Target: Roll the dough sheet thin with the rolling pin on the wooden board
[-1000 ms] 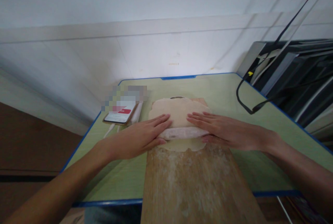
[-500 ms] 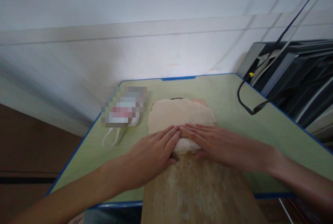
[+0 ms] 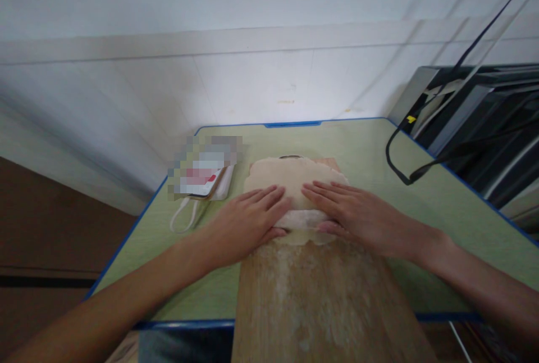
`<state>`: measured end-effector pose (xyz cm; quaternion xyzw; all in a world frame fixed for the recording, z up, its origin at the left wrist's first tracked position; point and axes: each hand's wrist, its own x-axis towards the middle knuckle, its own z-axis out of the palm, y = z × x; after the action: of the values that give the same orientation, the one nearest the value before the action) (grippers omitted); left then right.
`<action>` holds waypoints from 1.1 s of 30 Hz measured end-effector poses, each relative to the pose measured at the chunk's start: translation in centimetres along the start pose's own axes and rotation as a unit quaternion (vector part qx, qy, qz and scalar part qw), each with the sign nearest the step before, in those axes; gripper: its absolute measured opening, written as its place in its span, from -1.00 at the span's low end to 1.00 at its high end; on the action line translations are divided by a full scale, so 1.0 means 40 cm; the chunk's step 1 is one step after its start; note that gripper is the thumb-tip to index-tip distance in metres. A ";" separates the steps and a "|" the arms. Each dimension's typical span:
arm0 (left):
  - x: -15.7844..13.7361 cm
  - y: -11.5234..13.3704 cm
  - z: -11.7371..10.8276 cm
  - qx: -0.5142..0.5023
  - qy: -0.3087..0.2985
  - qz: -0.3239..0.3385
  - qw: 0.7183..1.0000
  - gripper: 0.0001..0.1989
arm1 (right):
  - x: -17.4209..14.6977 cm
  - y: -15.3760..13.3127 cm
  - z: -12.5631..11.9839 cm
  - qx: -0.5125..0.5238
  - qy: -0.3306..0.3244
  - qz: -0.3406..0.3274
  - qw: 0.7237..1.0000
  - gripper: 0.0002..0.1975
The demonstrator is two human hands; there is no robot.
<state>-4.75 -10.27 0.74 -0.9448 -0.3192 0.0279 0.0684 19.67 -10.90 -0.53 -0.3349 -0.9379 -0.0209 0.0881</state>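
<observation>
A flat sheet of pale dough (image 3: 295,175) lies across the far part of a wooden board (image 3: 311,301). Along its nearer part runs a whitish rolled band (image 3: 305,219), with a thin flap of dough on my side of it; whether anything is inside the band is hidden. My left hand (image 3: 256,217) rests palm down on the dough's left side, fingers stretched forward and thumb near the band. On the right side, my right hand (image 3: 343,211) lies likewise, fingers extended over the sheet and thumb at the band's end. A gap separates the fingertips.
The board sits on a green table (image 3: 357,144) with a blue edge (image 3: 189,325), and its near end overhangs. To the left lies a partly blurred phone (image 3: 202,175) with a white cable (image 3: 172,222). A black strap (image 3: 396,169) hangs over the right edge near dark stacked panels (image 3: 484,110).
My hands have moved apart; their fingertips nearly met before. The rolled band sits slightly farther forward, and a flap of dough now shows on its near side. The view has shifted slightly.
</observation>
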 end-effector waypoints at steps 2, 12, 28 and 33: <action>0.004 -0.013 0.003 0.010 0.005 -0.023 1.000 -0.54 | 0.000 0.013 -0.001 0.007 0.000 0.019 1.000 -0.42; 0.008 -0.069 0.016 -0.045 0.045 -0.070 0.995 -0.56 | 0.004 0.078 -0.014 0.115 -0.035 0.098 0.988 -0.39; -0.024 -0.051 -0.024 -0.103 -0.046 0.012 0.994 -0.41 | -0.010 0.053 -0.048 0.180 -0.169 -0.005 0.969 -0.09; -0.034 -0.038 -0.045 -0.132 -0.062 0.031 0.989 -0.33 | -0.011 0.036 -0.053 0.187 -0.176 -0.018 0.966 -0.07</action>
<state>-6.56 -10.10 2.76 -0.9514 -0.2946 0.0462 -0.0773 21.23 -10.27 1.43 -0.2935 -0.9319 0.2122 -0.0177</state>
